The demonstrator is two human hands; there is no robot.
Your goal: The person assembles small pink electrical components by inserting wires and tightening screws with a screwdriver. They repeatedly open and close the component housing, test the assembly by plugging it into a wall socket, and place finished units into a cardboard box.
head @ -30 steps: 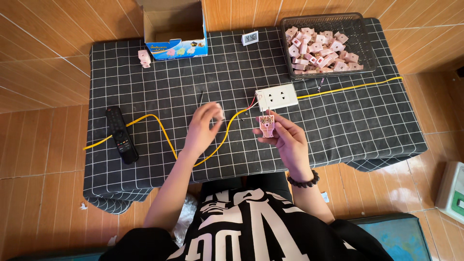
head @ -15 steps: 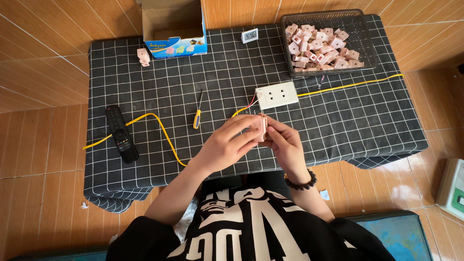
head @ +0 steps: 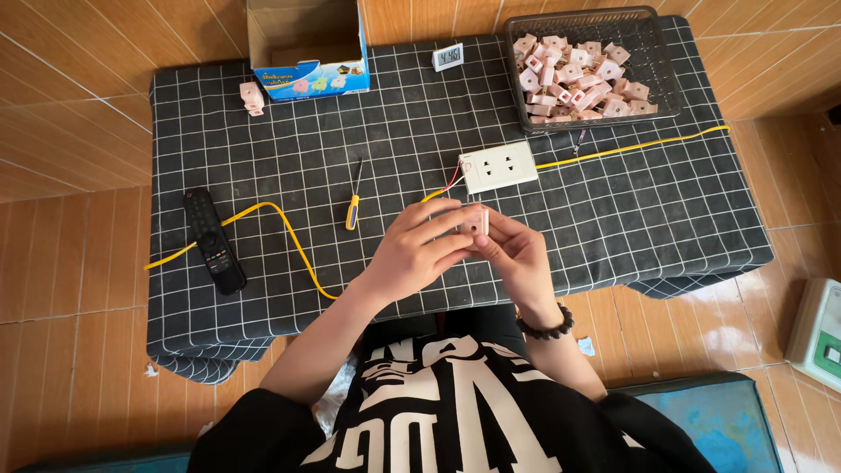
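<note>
The small pink socket part sits between both hands, raised just above the near middle of the tabletop, and only a pale sliver of it shows between the fingers. The left hand has come in from where it was a second ago, when it hovered apart over the yellow cable; now its grip is closed on the part from the left, fingers wrapped over the top. The right hand, with a dark bead bracelet at the wrist, grasps the same part from the right and below, so both grips are clenched on one thing. The screwdriver with its yellow handle lies on the cloth to the left of the hands, released; half a second ago it already lay there, while a second ago it was not visible on the cloth. To my judgement the tool work is paused and the part is now being handled by fingers alone. Just beyond the hands lies the white double socket plate, red and yellow leads at its left end, with the yellow cable running off both ways. Further out are a wire basket of like pink parts, an open cardboard box, a small digital clock and a black remote.
</note>
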